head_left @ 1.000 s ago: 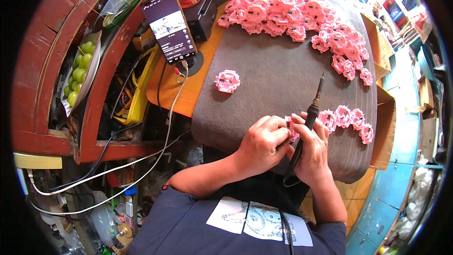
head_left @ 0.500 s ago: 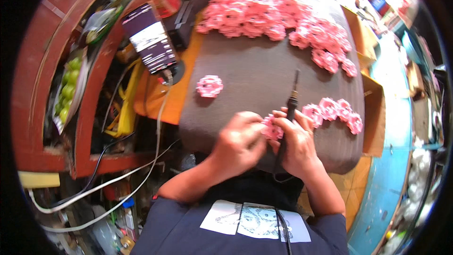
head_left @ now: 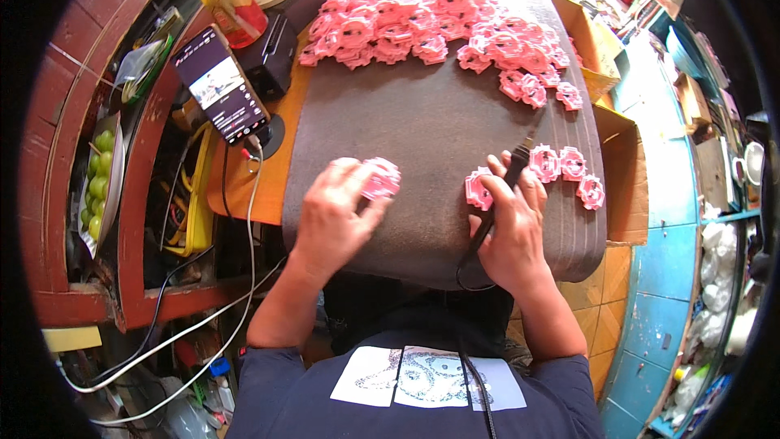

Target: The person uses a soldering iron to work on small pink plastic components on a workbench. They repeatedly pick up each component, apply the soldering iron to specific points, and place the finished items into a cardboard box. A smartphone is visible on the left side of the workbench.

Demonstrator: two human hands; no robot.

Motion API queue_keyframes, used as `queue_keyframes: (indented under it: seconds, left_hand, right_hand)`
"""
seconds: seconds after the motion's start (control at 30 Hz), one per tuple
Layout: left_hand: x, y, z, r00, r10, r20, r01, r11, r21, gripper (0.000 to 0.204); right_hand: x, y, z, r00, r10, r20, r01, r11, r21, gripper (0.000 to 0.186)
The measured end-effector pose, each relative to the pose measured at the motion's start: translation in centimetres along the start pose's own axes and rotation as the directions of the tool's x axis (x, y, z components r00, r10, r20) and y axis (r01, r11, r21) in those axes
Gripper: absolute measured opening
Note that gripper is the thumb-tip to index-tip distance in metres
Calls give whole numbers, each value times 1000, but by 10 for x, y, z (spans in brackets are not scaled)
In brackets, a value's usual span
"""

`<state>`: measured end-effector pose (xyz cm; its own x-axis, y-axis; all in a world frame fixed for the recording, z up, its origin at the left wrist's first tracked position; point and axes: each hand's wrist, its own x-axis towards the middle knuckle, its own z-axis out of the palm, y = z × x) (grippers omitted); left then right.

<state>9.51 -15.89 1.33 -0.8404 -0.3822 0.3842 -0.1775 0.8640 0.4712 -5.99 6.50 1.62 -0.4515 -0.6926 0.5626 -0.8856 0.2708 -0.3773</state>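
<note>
Cluttered room around a dark brown mat (head_left: pixel 374 110), clock hours read from the mat's middle. At nine, an open red cabinet (head_left: pixel 132 252) with a plate of green grapes (head_left: pixel 97 183) inside; between nine and ten, a lit phone (head_left: pixel 221 85) propped on a stand, white cable plugged into its lower end; at ten, a bottle (head_left: pixel 230 6) with orange-red colouring. At two and again toward four, cardboard boxes (head_left: pixel 624 187) beside the mat; farther out at four, a blue surface (head_left: pixel 666 276). From eleven round to one, a heap of pink pieces (head_left: pixel 402 16); between three and four, three loose pink pieces (head_left: pixel 572 164) in a short curve. At eight, left hand (head_left: pixel 329 215) with fingers bent close together and thumb apart below, fingertips at the near edge of a single pink piece (head_left: pixel 382 179); cannot tell whether pinched or merely touched. At five, right hand (head_left: pixel 516 232) with fingers curled about the black handle of a soldering iron (head_left: pixel 518 162), tip toward one. Just to the nine o'clock side of the right index finger, another pink piece (head_left: pixel 479 189), partly covered; cannot tell whether gripped or resting on the mat.
</note>
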Motion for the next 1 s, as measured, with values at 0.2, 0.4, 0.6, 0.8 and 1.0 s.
queue_keyframes:
  seconds: [0.2,0.4,0.6,0.8,1.0]
  left_hand:
    - [-9,29,13,985,169,34,-162,976,-147,48]
    - [-10,33,18,974,226,26,-216,956,-200,47]
    - [-9,31,18,968,251,16,-241,944,-225,47]
    - [-9,31,18,966,256,26,-244,942,-231,46]
    - [-7,32,20,958,288,-9,-278,916,-290,42]
  right_hand:
    - [-14,-14,11,987,-159,-36,163,952,260,53]
    - [-17,-17,26,980,-192,-46,197,948,250,57]
    - [-17,-18,28,975,-216,-48,221,956,191,54]
    - [-16,-20,25,971,-233,-56,240,956,171,49]
    - [-11,-23,25,979,-193,-64,202,950,238,51]
